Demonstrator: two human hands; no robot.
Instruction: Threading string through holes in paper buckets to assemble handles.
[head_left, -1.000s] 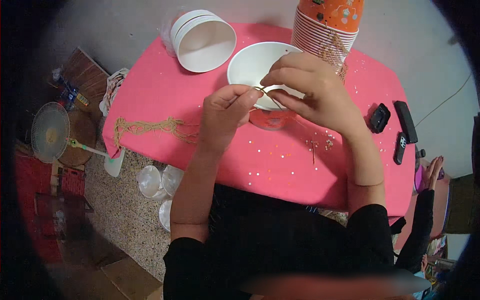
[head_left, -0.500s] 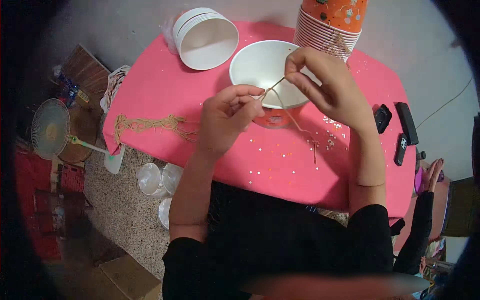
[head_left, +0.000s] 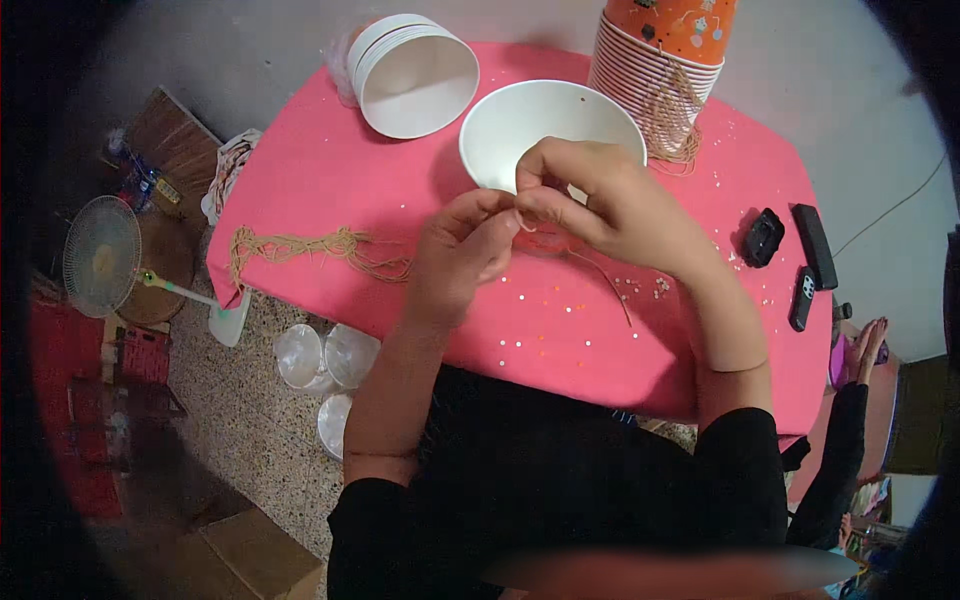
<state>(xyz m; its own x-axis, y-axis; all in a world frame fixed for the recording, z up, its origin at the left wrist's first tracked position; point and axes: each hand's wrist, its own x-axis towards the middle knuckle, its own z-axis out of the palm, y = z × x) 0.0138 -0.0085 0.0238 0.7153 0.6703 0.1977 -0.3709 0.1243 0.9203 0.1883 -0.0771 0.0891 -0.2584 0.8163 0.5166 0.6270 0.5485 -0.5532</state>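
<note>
A thin tan cord [head_left: 607, 283] is pinched between both hands, its loose tail trailing right over the pink tablecloth. My left hand [head_left: 455, 252] closes thumb and forefinger on it at the near rim of a white-lined paper bucket [head_left: 495, 130]. Fingertip to fingertip with it, my right hand [head_left: 622, 208] pinches the same cord from the right, hiding part of the bucket's rim. The exact shape of the cord between the fingertips is covered. Left of my hands lies a loose bundle of similar cords [head_left: 300, 247].
Nested buckets [head_left: 425, 85] lie tipped at back left; a tall orange stack [head_left: 660, 85] with cords stands back right. Small discs [head_left: 655, 290] dot the pink tablecloth [head_left: 340, 180]. A black tray [head_left: 763, 238], dark case [head_left: 815, 247] and phone [head_left: 802, 298] sit right, beyond them another person's arm [head_left: 848, 420].
My right hand has moved left and down to meet my left hand, drawing in the stretch of cord between them. The cord's tail has shifted; my left hand has moved slightly.
</note>
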